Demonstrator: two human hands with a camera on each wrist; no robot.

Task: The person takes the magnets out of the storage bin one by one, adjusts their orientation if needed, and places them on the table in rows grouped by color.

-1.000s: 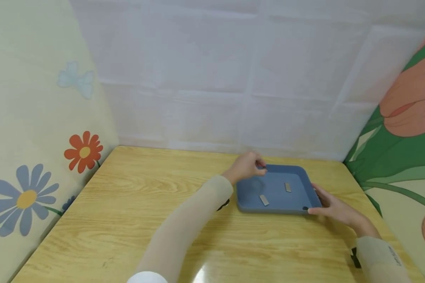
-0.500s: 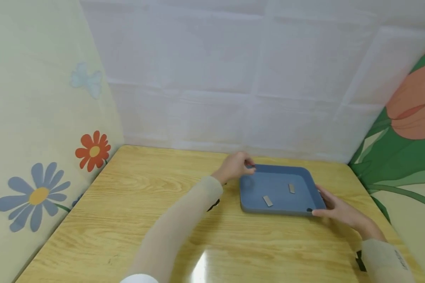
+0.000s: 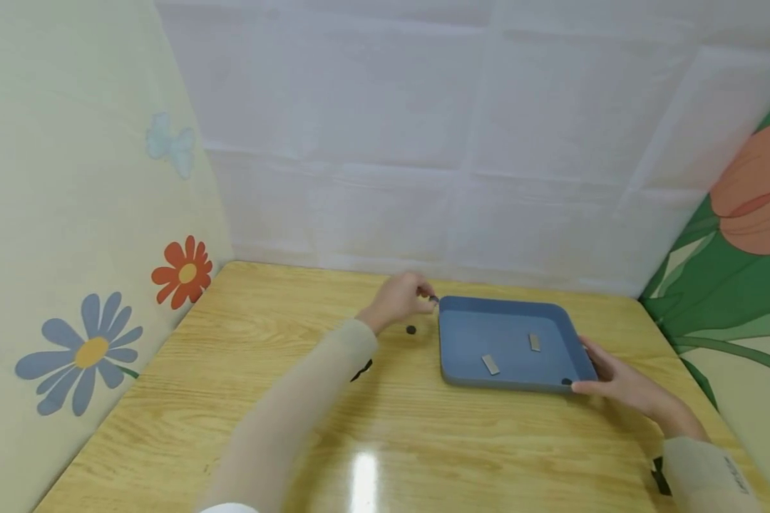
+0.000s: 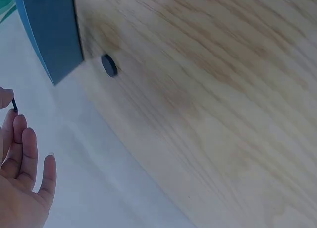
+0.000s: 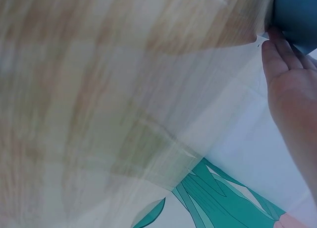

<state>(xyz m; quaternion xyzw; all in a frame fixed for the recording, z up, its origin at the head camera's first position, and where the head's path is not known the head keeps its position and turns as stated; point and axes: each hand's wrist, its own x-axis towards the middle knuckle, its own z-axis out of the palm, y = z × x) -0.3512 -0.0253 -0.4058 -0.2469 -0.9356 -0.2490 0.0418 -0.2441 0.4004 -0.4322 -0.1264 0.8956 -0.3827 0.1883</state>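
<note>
My left hand (image 3: 401, 298) is just off the far left corner of the blue tray (image 3: 507, 387), pinching a small dark disc (image 4: 15, 104) between thumb and fingertip. On the table below that hand, left of the tray, lies another dark disc (image 3: 411, 329), round and flat in the left wrist view. My right hand (image 3: 622, 385) grips the tray's near right corner, thumb at the rim and fingers along the outer side. Two flat grey rectangular pieces (image 3: 490, 365) lie apart on the tray floor. By my right thumb, a dark spot (image 3: 566, 382) shows in the tray's corner.
The wood-grain table (image 3: 295, 399) reaches back to a creased white sheet (image 3: 359, 142). Flower-printed panels stand at the left (image 3: 90, 178) and right (image 3: 744, 299). The tray sits toward the table's far right part.
My left hand has moved left, from over the tray to beyond its far left corner, with the disc still pinched. The table disc has come into view. My right hand keeps its grip.
</note>
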